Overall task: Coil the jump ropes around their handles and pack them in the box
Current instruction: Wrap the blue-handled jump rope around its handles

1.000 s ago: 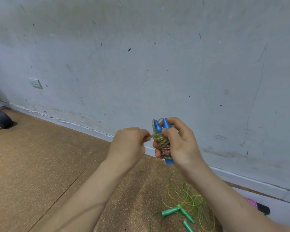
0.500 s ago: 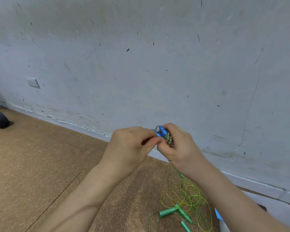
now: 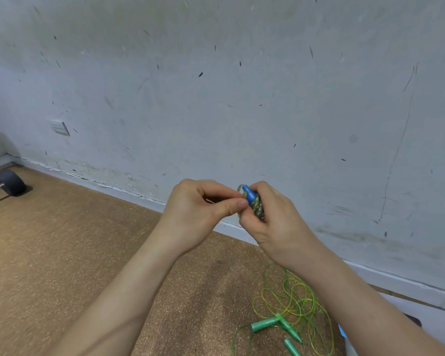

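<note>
Both hands [image 3: 242, 214] pinch the coiled blue-handled rope [image 3: 253, 204], fingers pressed on it; any lettering seems too blurred to read.

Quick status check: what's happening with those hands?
Right hand gripping blue-handled rope bundle. Left hand pinching at it. Green rope loose on floor.

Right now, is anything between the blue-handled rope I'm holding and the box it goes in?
Nothing solid shows. Both hands, left hand and right hand, hold the coiled blue rope. The white box sits low right, partly hidden by the right forearm.
</note>
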